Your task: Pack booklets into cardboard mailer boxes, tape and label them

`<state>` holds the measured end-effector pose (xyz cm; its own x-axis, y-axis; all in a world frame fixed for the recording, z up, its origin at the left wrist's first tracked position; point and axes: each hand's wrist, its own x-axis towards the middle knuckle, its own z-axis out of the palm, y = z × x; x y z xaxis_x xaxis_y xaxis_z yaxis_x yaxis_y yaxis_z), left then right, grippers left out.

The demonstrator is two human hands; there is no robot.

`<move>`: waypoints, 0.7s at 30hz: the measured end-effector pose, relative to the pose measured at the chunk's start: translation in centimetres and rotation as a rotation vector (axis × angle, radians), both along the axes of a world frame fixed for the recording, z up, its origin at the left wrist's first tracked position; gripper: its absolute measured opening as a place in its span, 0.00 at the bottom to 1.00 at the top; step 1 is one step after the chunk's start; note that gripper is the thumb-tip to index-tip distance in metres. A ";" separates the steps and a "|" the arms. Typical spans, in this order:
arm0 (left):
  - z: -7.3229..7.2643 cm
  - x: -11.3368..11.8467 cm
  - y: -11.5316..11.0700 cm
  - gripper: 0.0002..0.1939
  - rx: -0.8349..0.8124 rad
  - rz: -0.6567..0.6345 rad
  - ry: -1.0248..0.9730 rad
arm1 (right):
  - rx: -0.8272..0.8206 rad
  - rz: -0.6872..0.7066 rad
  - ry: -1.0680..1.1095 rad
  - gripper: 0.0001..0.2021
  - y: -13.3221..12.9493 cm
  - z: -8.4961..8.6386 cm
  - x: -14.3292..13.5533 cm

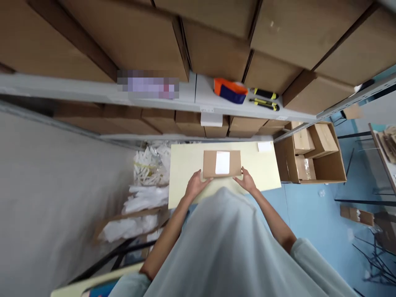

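A small brown cardboard box (208,164) with a white label (222,163) on its top lies on the pale yellow table (182,165). My left hand (196,184) grips its near left corner, the thumb along the front edge. At the near right corner, my right hand (246,180) holds the box in the same way, fingers on its side. Part of the fingers of both hands is hidden against the box.
Large cartons (216,49) fill the shelf above, where an orange and navy tape dispenser (230,90) and two yellow-black cutters (264,99) lie. An open carton (321,169) with smaller boxes stands right of the table. White packing material (151,165) is heaped at left.
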<state>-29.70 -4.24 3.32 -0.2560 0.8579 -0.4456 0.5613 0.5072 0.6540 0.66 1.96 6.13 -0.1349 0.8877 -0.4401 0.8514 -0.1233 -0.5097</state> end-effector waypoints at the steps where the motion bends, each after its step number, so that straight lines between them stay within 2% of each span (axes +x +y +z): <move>1: 0.8 -0.6 0.8 0.41 0.053 -0.008 0.025 | 0.035 -0.025 0.013 0.41 0.3 0.7 0.0; 3: 2.9 -1.9 3.2 0.40 0.180 -0.028 0.048 | 0.130 -0.042 0.054 0.40 1.6 2.5 -0.1; 5: 6.0 -2.8 6.5 0.38 0.313 -0.055 0.053 | 0.242 -0.034 0.097 0.38 3.8 5.2 -0.4; 7: 9.9 -3.1 10.3 0.37 0.443 -0.071 0.062 | 0.361 -0.023 0.134 0.38 6.5 8.7 -0.8; 9: 14.6 -2.8 14.0 0.35 0.577 -0.069 0.073 | 0.483 -0.021 0.170 0.37 9.5 12.9 -1.2; 11: 20.0 -2.0 17.4 0.34 0.744 -0.071 0.081 | 0.623 -0.008 0.220 0.36 12.5 17.7 -1.5; 14: 29.3 -0.8 21.4 0.35 1.053 -0.091 0.114 | 0.877 0.036 0.318 0.38 16.7 25.7 -1.8; 17: 39.3 0.4 24.5 0.38 1.324 -0.103 0.180 | 1.136 0.057 0.387 0.39 20.1 34.6 -1.5; 21: 52.0 1.9 28.9 0.44 1.577 -0.125 0.232 | 1.409 0.078 0.423 0.40 24.6 46.6 -0.4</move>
<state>-27.77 24.66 55.29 -0.0848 0.4211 0.9031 0.7029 -0.6171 0.3538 0.29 26.56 52.77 -0.0972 0.5252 0.8454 0.5927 0.7129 -0.3748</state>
